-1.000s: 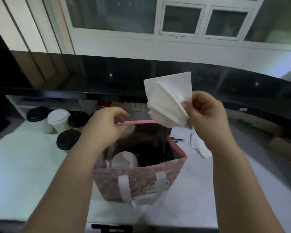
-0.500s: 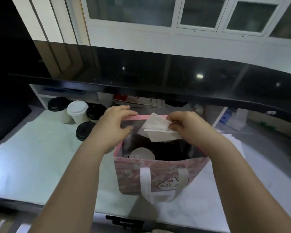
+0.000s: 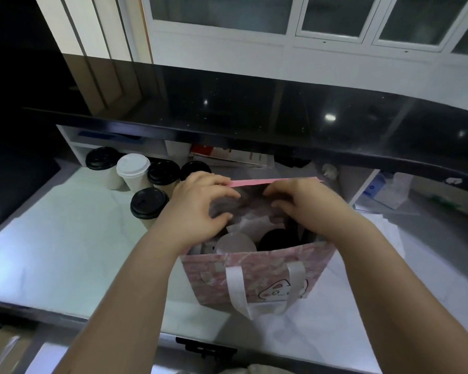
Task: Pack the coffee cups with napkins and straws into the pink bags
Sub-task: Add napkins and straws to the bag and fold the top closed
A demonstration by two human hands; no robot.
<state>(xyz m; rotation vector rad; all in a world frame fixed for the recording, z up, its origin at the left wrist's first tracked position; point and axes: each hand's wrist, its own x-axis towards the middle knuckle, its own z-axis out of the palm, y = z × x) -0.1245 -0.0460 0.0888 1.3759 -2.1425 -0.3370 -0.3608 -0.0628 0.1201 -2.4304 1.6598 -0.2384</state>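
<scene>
The pink bag (image 3: pixel 254 273) with white ribbon handles stands open on the white counter (image 3: pixel 65 252). Inside it are a white-lidded cup (image 3: pixel 235 244) and a black-lidded cup (image 3: pixel 274 238). White napkins (image 3: pixel 250 224) lie behind them, in the bag's shade. My left hand (image 3: pixel 197 209) is over the left side of the bag's mouth, fingers on the far pink rim. My right hand (image 3: pixel 305 203) hovers over the right side with curled fingers, just above the napkins and apart from them. No straw is visible.
Several lidded coffee cups stand at the back left, one white-lidded (image 3: pixel 133 164), the others black-lidded (image 3: pixel 149 202). Loose white napkins (image 3: pixel 387 230) lie right of the bag. A glossy black raised counter (image 3: pixel 254 117) overhangs a shelf with boxes behind the bag.
My right hand brought the napkins down from above the bag into its mouth and they now lie inside. My left hand stayed at the far rim. The view tilted downward.
</scene>
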